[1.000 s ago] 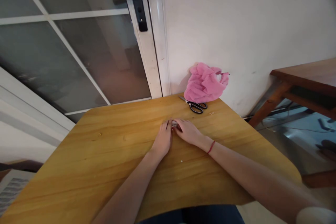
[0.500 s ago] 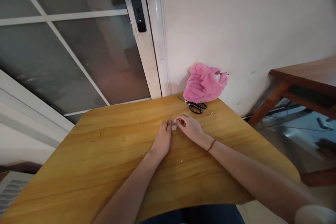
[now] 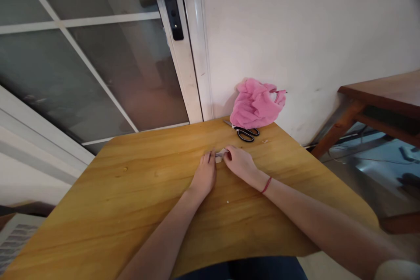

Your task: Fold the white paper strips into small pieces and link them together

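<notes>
The head-worn camera looks forward and down across the nearby table (image 3: pixel 131 201) toward the wall (image 3: pixel 295 30).

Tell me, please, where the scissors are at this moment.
In the head view, the scissors lie right of centre near the far edge of the wooden table, at the foot of the pink cloth, beyond the right hand.

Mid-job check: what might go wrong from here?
The left hand and right hand partly cover the small whitish piece, so a slip might go unnoticed. The scissors lie close against the pink cloth, so tugging the cloth might drag them.
</notes>
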`<state>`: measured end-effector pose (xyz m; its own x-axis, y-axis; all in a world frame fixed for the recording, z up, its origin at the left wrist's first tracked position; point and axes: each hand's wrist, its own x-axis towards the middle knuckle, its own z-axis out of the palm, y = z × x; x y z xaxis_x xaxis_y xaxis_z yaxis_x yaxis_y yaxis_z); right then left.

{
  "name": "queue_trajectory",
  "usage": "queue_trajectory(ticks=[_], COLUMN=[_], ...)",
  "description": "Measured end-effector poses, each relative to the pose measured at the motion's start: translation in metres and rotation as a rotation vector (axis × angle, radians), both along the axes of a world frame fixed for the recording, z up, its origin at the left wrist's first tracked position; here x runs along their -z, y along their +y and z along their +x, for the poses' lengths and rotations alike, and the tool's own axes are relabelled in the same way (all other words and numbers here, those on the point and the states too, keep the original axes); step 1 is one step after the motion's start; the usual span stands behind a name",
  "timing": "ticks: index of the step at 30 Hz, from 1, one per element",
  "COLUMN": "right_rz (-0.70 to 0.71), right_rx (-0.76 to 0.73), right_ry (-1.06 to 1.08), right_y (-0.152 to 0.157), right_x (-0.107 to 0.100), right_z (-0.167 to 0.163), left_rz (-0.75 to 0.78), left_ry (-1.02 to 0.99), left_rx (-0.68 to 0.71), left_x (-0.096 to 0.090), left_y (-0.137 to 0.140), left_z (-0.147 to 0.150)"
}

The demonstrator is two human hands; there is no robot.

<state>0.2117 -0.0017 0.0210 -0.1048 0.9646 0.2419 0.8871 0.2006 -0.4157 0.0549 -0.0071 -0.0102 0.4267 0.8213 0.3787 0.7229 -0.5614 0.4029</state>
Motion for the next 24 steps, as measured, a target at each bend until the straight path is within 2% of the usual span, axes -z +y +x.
queue_trajectory(ticks=[10,20,24], right_rz=[-0.079,-0.050,-0.053], right_rx=[0.030,-0.176,-0.098], right_ry=[-0.091,0.032,0.073], right_y=[-0.0017,-0.0025,-0.0002], right_x=[-0.0058,0.0017,0.0015], right_z=[-0.0003,-0.0029,-0.0008], left_rz=[-0.011,-0.010,-0.020], left_ry=[0.015,-0.093,-0.144], left_rx=[-0.033,0.010,0.019], left_x=[0.0005,0.0069,0.0083], left_y=[-0.0009,0.0020,0.0023], left_z=[0.0009,-0.0009,-0.0010])
